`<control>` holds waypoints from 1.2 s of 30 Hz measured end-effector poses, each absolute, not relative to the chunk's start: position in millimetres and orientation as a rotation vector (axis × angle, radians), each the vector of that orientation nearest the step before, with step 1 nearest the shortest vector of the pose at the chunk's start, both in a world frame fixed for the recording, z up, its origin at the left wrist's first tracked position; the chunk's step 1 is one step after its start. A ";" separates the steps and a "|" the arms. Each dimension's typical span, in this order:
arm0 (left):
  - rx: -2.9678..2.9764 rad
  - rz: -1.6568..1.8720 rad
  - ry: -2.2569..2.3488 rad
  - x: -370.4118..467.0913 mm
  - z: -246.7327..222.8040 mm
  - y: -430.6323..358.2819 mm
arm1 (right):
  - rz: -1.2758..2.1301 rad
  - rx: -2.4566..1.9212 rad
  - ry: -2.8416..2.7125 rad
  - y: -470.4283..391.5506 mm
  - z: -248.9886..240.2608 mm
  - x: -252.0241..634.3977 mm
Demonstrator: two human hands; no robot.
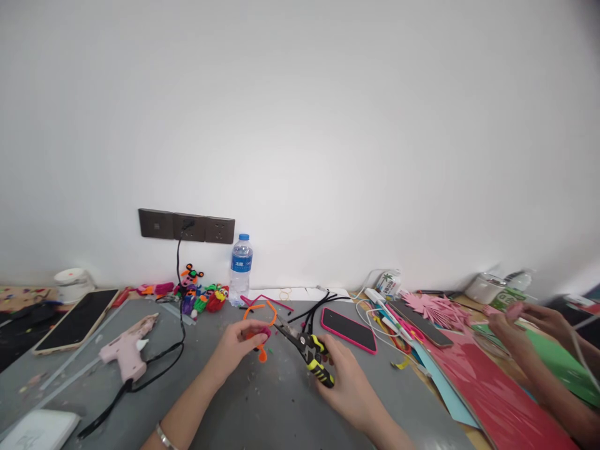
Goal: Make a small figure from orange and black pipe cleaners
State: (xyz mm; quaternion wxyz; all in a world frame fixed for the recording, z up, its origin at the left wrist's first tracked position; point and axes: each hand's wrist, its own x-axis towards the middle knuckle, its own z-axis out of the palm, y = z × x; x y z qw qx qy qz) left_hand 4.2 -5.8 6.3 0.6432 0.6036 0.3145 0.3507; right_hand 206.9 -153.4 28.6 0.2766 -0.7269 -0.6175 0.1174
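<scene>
My left hand [237,347] is closed in a pinch on a small magenta and orange pipe-cleaner piece [263,355]. An orange pipe cleaner [270,307] curves up beyond my fingertips; whether it joins the held piece I cannot tell. In my right hand [344,381] are pliers [307,351] with black and yellow handles. Their jaws point up and left, close to the orange loop, and look slightly parted. Just behind lie a bent magenta pipe cleaner [276,302] and several black pipe cleaners [319,304].
A pink glue gun [125,353] with a black cord lies left, near a phone [77,320]. Pipe-cleaner figures [201,297] and a water bottle [241,269] stand by the wall. Right are a pink-edged phone [349,330], red sheets [492,381] and another person's hands [510,325].
</scene>
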 end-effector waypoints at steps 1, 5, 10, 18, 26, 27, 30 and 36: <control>1.329 0.773 0.683 4.0 6.6 -6.6 | 0.320 -1.943 -1.683 -153.4 28.6 206.8; 1.221 0.704 0.541 2.2 7.0 -8.2 | 0.353 -1.913 -1.697 -152.0 24.4 210.7; 1.221 0.712 0.563 0.8 12.5 -10.4 | 0.444 -1.925 -1.609 -150.5 16.4 217.8; 1.294 0.749 0.702 2.0 13.4 -6.7 | 0.387 -2.104 -1.668 -149.2 1.7 220.3; 1.295 0.761 0.714 2.2 9.9 -6.7 | 0.314 -2.125 -1.719 -152.4 -6.0 225.4; 1.286 0.762 0.708 1.9 9.7 -6.7 | 0.311 -2.121 -1.721 -152.6 -5.6 224.9; 1.246 0.762 0.678 0.9 8.3 -6.3 | 0.297 -2.124 -1.719 -153.4 -4.6 222.7; 1.147 0.757 0.669 -1.4 3.1 -4.5 | 0.254 -2.102 -1.712 -156.7 -6.8 220.9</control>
